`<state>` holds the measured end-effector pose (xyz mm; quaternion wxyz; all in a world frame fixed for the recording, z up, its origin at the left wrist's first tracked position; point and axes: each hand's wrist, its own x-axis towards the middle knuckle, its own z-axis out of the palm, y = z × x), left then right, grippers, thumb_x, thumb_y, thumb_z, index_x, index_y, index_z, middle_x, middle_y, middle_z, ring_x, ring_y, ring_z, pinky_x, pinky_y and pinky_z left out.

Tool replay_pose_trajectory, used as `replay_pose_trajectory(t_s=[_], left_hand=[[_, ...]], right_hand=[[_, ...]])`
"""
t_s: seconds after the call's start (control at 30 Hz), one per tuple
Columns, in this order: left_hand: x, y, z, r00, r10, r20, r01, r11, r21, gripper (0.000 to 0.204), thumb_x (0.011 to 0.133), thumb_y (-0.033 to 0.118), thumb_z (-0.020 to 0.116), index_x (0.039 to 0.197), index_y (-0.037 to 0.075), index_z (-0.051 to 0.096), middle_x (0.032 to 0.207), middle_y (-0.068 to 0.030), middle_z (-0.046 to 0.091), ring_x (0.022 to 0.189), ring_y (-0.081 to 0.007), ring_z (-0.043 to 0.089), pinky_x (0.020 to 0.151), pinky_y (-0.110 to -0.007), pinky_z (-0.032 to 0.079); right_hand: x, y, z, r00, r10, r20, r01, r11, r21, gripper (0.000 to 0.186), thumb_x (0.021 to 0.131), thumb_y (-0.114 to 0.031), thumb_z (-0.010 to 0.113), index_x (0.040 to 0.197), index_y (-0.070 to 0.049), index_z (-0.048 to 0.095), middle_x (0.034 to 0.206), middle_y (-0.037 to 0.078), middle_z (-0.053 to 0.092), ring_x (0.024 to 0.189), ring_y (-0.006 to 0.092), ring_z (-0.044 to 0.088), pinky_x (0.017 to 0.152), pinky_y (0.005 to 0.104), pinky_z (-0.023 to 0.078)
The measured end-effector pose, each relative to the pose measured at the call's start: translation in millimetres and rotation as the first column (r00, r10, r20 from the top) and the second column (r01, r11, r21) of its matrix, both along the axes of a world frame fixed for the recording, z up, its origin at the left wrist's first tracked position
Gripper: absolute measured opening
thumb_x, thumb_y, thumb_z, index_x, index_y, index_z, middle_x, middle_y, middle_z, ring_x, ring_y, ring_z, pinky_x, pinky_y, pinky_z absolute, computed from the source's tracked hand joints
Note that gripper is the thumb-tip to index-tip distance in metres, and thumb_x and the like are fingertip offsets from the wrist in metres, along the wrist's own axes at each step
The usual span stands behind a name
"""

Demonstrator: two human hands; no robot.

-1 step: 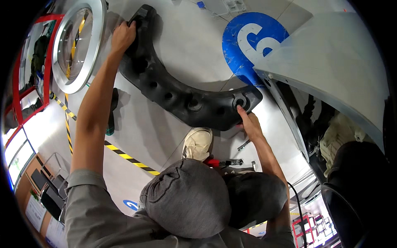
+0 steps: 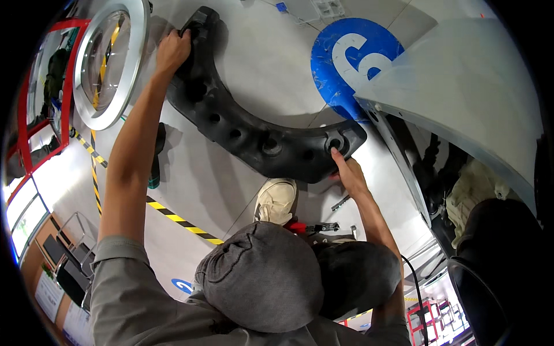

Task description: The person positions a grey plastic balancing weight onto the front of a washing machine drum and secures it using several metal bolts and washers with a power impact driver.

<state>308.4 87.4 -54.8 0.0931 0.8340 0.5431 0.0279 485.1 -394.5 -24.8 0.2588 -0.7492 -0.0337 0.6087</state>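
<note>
Both my hands hold a black, curved counterweight with several round holes and recesses along it, raised over the grey floor. My left hand is closed round its far left end. At its right end my right hand grips the edge, the thumb on top beside a ringed hole and the other fingers mostly hidden underneath. Below the counterweight, by my light shoe, lie red-handled pliers. A short dark threaded rod or bolt is close to my right wrist.
A round door with a clear bowl stands at the left. The pale appliance cabinet, open-sided, fills the right. Beyond lie a blue floor disc and a clear parts box. Yellow-black tape crosses the floor; a dark cable hangs right.
</note>
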Motion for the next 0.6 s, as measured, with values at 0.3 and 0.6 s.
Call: replay_pose_trajectory(t_s=[0.3,0.6], left_hand=[[5,-23,6,0.998,0.055,-0.008,-0.051,0.963,0.265,0.05,0.092,0.047,0.043,0.105,0.001,0.061,0.107,-0.0208,0.061,0.104,-0.0398,0.056,0.088,-0.048,0.043],[160,-123,113,0.678,-0.613,0.405,0.376,0.763,0.525,0.038,0.09,0.038,0.054,0.107,0.005,0.062,0.105,-0.0205,0.06,0.097,-0.0397,0.056,0.085,-0.045,0.045]], right_hand=[[35,-75,50,0.977,0.147,-0.152,-0.117,0.975,0.189,0.061,0.093,-0.056,0.046,0.102,0.003,0.061,0.083,0.01,0.066,0.077,0.0169,0.066,0.071,0.0268,0.052],[54,-320,146,0.846,-0.533,0.035,0.451,0.747,0.488,0.039,0.095,-0.036,0.052,0.104,0.001,0.06,0.089,0.012,0.067,0.085,0.0219,0.066,0.077,0.0344,0.052]])
